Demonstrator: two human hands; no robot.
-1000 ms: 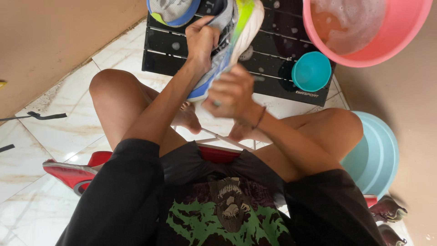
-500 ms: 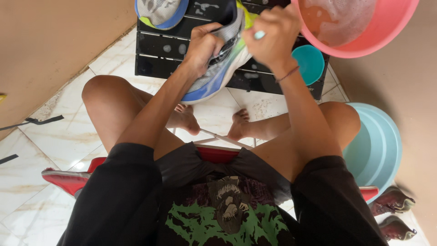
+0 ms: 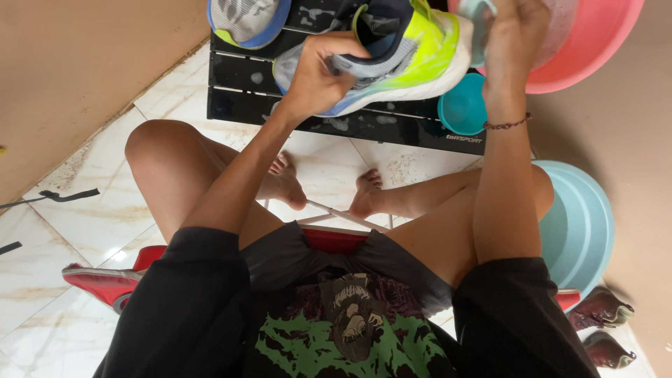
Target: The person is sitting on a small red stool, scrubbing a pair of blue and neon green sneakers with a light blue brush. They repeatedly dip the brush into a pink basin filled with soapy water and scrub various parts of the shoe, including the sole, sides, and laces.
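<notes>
While the sneaker is gripped at its collar by the left hand at 12 o'clock, the right hand, closed on a small teal object, is best worked firmly over the sole edge, above the pink basin at 1 o'clock.

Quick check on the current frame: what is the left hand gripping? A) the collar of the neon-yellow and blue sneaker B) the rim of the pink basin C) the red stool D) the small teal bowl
A: the left hand is closed over the dark collar of the sneaker, holding it above the black slatted rack, apart from the pink basin and the small teal bowl.
</notes>
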